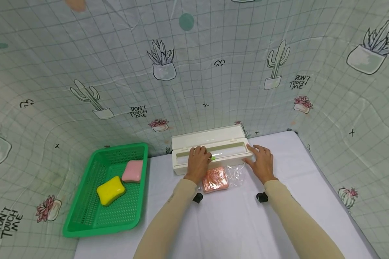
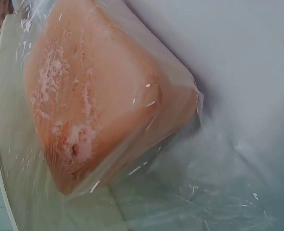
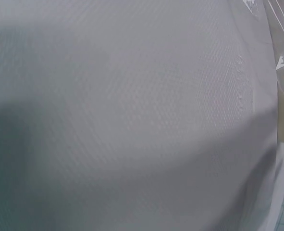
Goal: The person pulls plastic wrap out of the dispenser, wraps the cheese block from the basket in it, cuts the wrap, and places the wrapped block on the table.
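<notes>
A white cling film dispenser (image 1: 181, 169) lies on the table with its lid raised, a roll of film inside. My left hand (image 1: 198, 163) is over its front edge, fingers curled at the small green slide cutter (image 1: 213, 158). The right hand (image 1: 262, 163) grips the dispenser's right end, thumb at the front and fingers on top. Just in front lies an orange sponge (image 1: 215, 180) covered in clear film (image 1: 236, 174), which spreads out to its right. Close up in the left wrist view, the wrapped sponge (image 2: 93, 91) shows wrinkled film over its face. Neither hand touches the sponge.
On the left stands a green plastic basket (image 1: 139, 216) holding a yellow sponge (image 1: 111, 190) and a pink sponge (image 1: 133, 171). A white cloth (image 1: 227, 230) covers the table. Behind and at the sides hangs a grid-patterned curtain (image 1: 194, 90) with plant drawings.
</notes>
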Available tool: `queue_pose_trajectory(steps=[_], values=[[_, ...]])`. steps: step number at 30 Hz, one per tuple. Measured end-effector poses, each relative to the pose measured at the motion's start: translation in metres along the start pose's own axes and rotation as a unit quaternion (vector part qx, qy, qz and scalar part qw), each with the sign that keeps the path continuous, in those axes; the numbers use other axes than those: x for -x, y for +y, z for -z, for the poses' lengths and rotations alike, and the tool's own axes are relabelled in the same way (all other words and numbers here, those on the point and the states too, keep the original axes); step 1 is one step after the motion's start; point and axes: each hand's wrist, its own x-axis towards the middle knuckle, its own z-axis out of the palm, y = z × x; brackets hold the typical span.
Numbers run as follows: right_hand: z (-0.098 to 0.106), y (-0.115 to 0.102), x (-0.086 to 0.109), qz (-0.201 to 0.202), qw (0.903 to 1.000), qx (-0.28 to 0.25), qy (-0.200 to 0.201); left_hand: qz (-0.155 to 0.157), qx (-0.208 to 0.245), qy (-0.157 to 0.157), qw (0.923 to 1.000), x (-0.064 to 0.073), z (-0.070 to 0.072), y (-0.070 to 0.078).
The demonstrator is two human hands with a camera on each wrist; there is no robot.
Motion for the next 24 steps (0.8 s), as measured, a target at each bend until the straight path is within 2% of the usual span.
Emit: queue_pose_trajectory(steps=[7,12,16,24], values=[[-0.005,-0.006,0.000,0.009,0.9997,-0.021,-0.003,0.028,-0.022,0.003,0.9993,0.016,0.000,-0.022],[-0.004,-0.002,0.000,0.006,0.9996,-0.029,0.002,0.053,-0.007,0.000,0.9986,0.032,0.004,-0.045],[0.001,0.002,-0.002,0.013,0.9996,-0.023,0.008,0.071,0.007,-0.003,0.9975,0.040,0.009,-0.057],[-0.001,0.000,0.001,0.006,0.9998,-0.019,-0.002,0.055,-0.025,0.025,0.9979,0.052,0.013,-0.070]])
